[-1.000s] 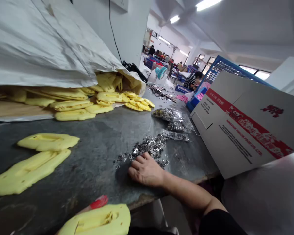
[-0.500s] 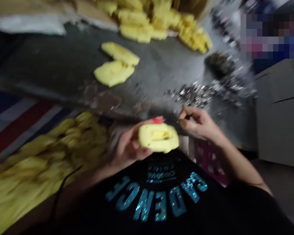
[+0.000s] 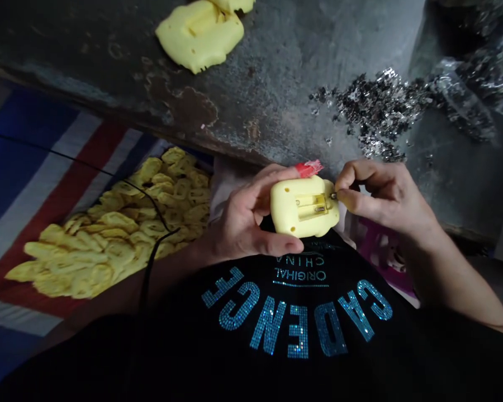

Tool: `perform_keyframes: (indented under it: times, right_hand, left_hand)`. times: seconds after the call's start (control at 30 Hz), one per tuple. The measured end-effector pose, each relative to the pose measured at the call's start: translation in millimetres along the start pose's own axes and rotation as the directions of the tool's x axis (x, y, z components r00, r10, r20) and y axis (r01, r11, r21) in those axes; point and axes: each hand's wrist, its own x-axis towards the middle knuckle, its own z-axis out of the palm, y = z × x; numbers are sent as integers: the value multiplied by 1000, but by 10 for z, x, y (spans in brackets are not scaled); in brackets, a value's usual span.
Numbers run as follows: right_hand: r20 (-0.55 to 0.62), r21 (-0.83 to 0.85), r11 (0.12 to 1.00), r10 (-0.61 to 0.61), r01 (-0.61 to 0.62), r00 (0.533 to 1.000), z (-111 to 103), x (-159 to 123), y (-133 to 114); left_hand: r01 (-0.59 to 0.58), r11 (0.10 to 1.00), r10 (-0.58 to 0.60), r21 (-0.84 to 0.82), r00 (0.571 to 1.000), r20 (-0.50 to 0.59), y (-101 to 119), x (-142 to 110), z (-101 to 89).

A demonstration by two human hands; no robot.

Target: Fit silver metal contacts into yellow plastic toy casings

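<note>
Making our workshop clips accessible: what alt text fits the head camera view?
A left hand grips a yellow foam piece while right-hand fingers pinch a small metal part at its edge. A heap of yellow pieces lies on a striped cloth below a grey bench scattered with loose metal parts.

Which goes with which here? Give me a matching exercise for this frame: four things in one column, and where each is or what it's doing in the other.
Things:
1. Left hand
2. Right hand
3. Pile of yellow foam pieces
4. Dark glittery metal bits

Places or states:
A. Scattered on the grey worktop
B. Pinching a small metal bit
C. Lying on red, white and blue striped cloth
D. Gripping a yellow foam piece with a red tab

Pairs: 1-D, 2-B, 3-C, 4-A
</note>
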Motion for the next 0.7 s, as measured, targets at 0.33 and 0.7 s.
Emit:
perform_keyframes:
  times: [0.33, 0.7]
  right_hand:
    - [-109, 41, 999, -31, 35, 994, 112, -79, 104]
    - [-164, -49, 996, -79, 72, 983, 179, -125, 123]
  left_hand:
    - [-106, 914, 92, 392, 994, 54, 209, 22, 71]
    - [-168, 811, 158, 560, 985, 67, 227, 53, 67]
